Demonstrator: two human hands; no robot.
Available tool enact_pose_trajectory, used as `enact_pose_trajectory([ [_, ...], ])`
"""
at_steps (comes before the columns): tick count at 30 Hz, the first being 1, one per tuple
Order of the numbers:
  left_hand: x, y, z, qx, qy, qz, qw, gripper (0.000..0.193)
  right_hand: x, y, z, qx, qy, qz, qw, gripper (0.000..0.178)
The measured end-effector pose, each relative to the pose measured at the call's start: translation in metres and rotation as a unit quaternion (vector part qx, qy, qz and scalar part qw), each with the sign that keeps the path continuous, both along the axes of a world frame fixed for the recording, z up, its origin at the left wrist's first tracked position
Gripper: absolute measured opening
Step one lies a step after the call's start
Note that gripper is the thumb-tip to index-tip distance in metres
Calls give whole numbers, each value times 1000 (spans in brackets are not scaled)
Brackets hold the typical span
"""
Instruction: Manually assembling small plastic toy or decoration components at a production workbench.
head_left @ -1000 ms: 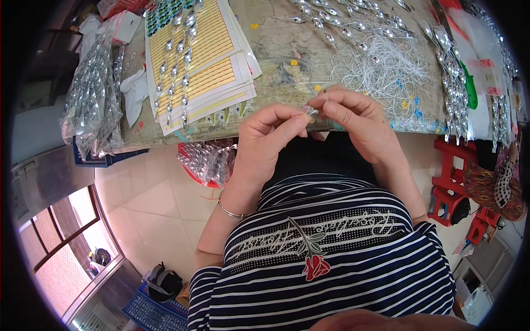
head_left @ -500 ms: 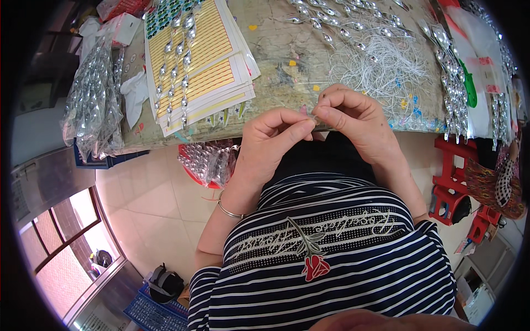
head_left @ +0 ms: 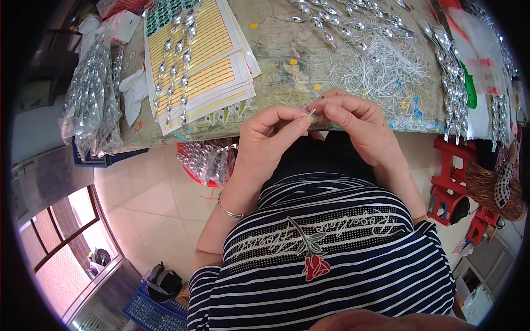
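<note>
My left hand [head_left: 270,140] is closed in a pinch at the table's near edge, thumb against forefinger. A short bit of thin white string [head_left: 312,112] shows at its fingertips. Close beside it, my right hand [head_left: 361,124] is closed too, its thumb and forefinger pinched at the same string, though the fingers hide most of it. Just beyond my right hand lies a loose tangle of white strings [head_left: 381,69]. Silvery twisted bead strands [head_left: 331,16] lie at the far side of that tangle.
Left of my hands are printed sheets [head_left: 215,60] with more silvery strands on them, and a plastic bag of strands [head_left: 91,99]. Below the table edge stands a red basin [head_left: 190,174] holding another bag. A green tool handle [head_left: 470,85] and red stools [head_left: 447,171] are at right.
My fingertips have shifted slightly, and the string end now sticks up between them. The right thumb has lifted a little; both hands stay at the table edge.
</note>
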State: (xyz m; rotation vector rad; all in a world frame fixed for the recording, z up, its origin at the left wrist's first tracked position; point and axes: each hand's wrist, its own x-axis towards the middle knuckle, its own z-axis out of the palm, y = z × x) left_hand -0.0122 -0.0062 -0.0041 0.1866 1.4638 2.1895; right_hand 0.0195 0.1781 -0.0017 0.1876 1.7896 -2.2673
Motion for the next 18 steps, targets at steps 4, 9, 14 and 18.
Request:
enact_pose_trajectory([
  [4,0,0,0,-40,29,-5,999,6,0,-4,4,26,37,-2,999,19],
  [9,-1,-1,-5,-80,34,-34,996,6,-2,-3,0,65,59,-9,996,15],
  [14,-3,-6,-5,-119,33,-32,992,9,-5,-3,9,321,231,-23,918,4],
  [18,-4,-9,-5,-151,66,-3,986,10,-12,8,7,457,350,-5,818,5],
])
